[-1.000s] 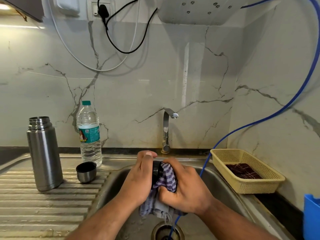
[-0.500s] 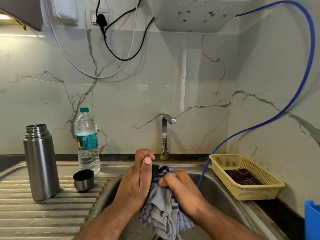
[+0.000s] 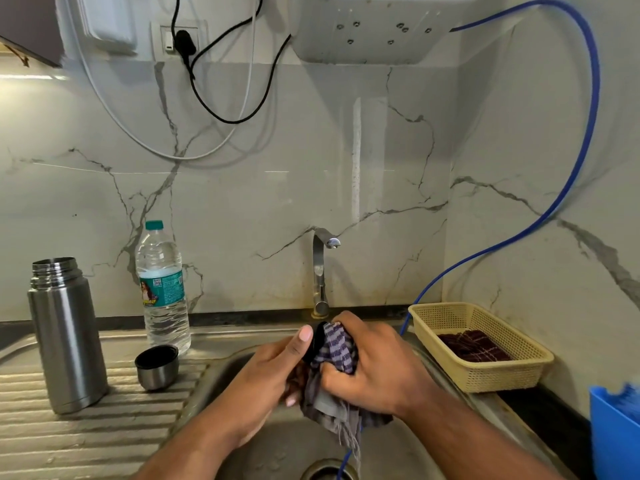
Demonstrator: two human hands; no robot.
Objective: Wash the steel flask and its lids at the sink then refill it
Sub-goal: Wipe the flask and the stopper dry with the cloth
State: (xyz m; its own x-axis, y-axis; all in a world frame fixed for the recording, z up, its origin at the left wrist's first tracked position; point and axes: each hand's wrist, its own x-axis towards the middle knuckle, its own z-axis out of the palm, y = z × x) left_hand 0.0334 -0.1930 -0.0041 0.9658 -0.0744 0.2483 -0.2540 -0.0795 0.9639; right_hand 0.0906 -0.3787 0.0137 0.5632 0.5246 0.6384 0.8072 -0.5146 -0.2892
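The steel flask (image 3: 67,336) stands open and upright on the ribbed drainboard at the left. Its steel cup lid (image 3: 157,367) sits mouth-up beside it. Over the sink basin (image 3: 221,382), my left hand (image 3: 268,379) grips a small black inner lid (image 3: 318,337), mostly hidden. My right hand (image 3: 375,367) presses a purple checked cloth (image 3: 337,351) against that lid; the cloth's loose end hangs down toward the drain.
A plastic water bottle (image 3: 162,289) stands behind the cup lid. The tap (image 3: 322,268) is at the back of the sink, with no water running. A yellow basket (image 3: 485,372) holding a dark cloth sits right. A blue hose (image 3: 568,188) runs down into the drain. A blue tub (image 3: 614,431) is at far right.
My hands have kept rubbing the cloth around the black lid, shifting grip slightly. The camera has tilted up a little. The flask, cup lid and bottle have not moved.
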